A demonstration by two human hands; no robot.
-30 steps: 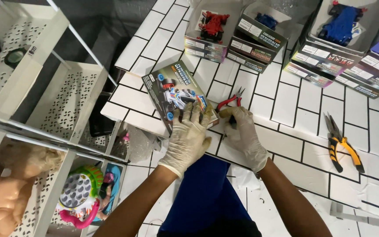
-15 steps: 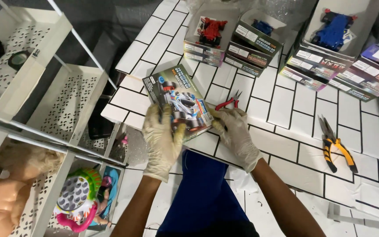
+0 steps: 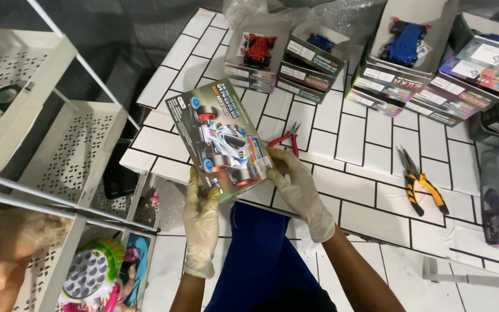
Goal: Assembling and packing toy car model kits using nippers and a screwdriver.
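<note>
- Both gloved hands hold the toy car box (image 3: pixel 222 140) just above the worktop (image 3: pixel 365 190) edge: left hand (image 3: pixel 201 216) fingers closed on its near-left corner, right hand (image 3: pixel 298 185) fingers wrapped on the near-right corner.
- Red cutters (image 3: pixel 284 138) lie just beyond the right hand; yellow pliers (image 3: pixel 420 188) lie well right.
- Risk: held by 2 corners only, the tilted box could slip from the smooth gloves.
- Opened boxes (image 3: pixel 313 63) stand farthest.
</note>
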